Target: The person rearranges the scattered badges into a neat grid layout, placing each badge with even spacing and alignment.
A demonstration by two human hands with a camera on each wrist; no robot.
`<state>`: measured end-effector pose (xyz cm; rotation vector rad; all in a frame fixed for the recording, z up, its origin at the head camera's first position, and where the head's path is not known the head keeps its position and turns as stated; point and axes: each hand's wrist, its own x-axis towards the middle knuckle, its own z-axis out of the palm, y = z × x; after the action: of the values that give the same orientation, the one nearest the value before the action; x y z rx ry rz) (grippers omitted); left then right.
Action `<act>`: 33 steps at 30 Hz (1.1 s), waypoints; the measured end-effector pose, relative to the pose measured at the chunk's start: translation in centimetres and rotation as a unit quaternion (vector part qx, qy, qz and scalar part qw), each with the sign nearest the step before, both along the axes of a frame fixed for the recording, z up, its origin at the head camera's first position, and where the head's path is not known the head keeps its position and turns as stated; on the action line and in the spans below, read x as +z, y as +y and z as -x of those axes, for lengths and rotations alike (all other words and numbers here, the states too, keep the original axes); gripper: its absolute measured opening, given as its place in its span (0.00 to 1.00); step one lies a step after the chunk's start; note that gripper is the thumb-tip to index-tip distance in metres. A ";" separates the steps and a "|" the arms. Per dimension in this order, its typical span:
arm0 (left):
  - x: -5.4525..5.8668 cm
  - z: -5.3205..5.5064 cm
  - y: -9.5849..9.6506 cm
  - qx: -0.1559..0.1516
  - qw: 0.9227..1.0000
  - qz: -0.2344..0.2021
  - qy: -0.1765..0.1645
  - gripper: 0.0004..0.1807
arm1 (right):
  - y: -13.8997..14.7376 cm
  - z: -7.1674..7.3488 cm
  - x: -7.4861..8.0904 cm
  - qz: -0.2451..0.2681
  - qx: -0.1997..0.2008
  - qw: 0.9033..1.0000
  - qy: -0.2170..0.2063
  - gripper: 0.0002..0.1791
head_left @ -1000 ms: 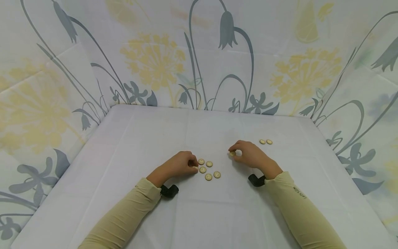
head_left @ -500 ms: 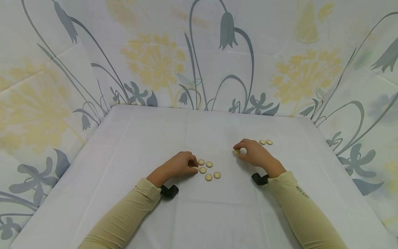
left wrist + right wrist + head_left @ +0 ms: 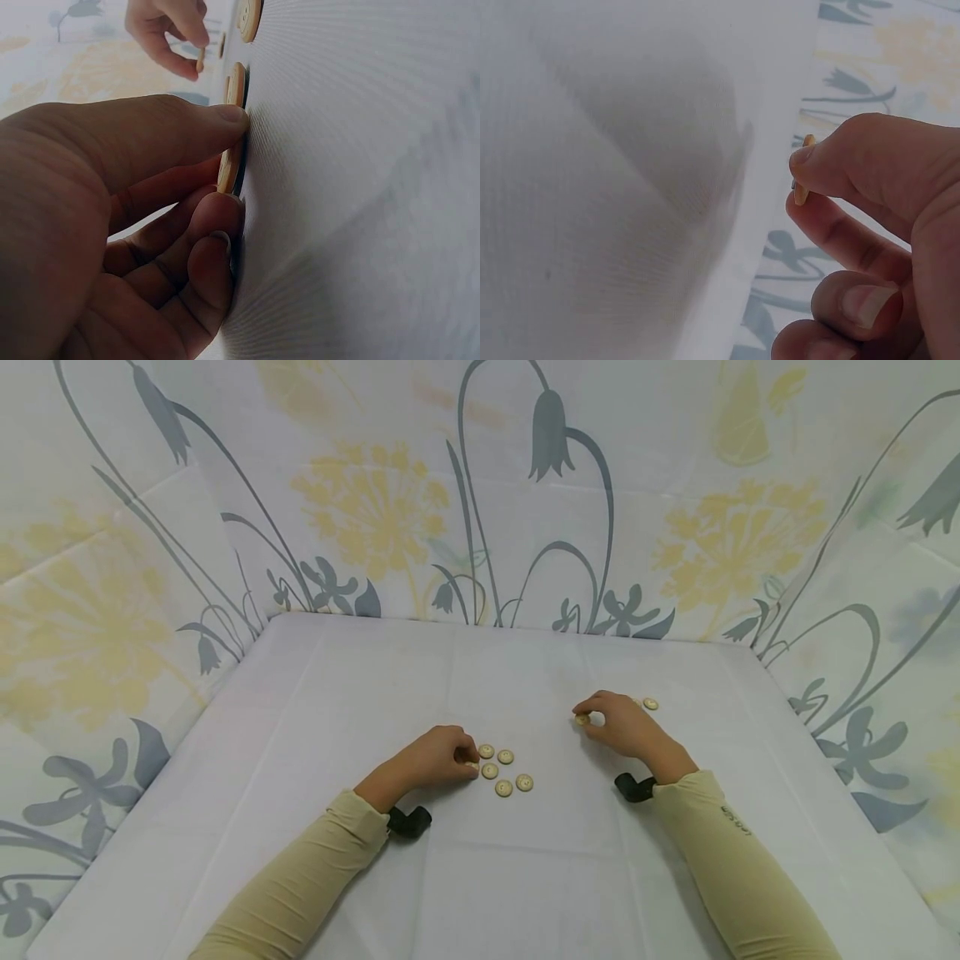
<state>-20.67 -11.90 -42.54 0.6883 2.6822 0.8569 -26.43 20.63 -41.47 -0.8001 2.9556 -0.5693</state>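
- Fingers (image 3: 847,235) of the right hand (image 3: 628,727) pinched one button (image 3: 582,721), seemingly just clear of the desk (image 3: 517,893), right of the left hand (image 3: 431,756)
- That other hand's fingers pinched another button (image 3: 226,174) at the desk, five loose buttons (image 3: 490,771) just beside them
- Shifting the right-hand button seemed the step in hand; the next move likely called for a steady pinch
- Two buttons (image 3: 651,703) lay just beyond the right fingers; no container showed
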 end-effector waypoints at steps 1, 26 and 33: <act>0.0 0.0 0.0 0.000 1.000 0.000 0.000 0.05 | 0.1 0.0 0.0 0.000 -0.001 1.000 0.001 0.15; -0.3 0.0 -0.1 0.002 1.000 -0.003 0.005 0.05 | 2.0 1.2 0.2 -0.013 -0.040 0.999 -0.003 0.15; -0.2 0.0 -0.2 -0.004 1.000 -0.007 0.009 0.05 | 2.4 1.6 0.2 -0.014 -0.038 0.999 0.003 0.15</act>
<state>-20.66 -12.06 -42.75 0.7112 2.6896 0.8735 -28.05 23.07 -41.26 -0.6916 3.0030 -0.5301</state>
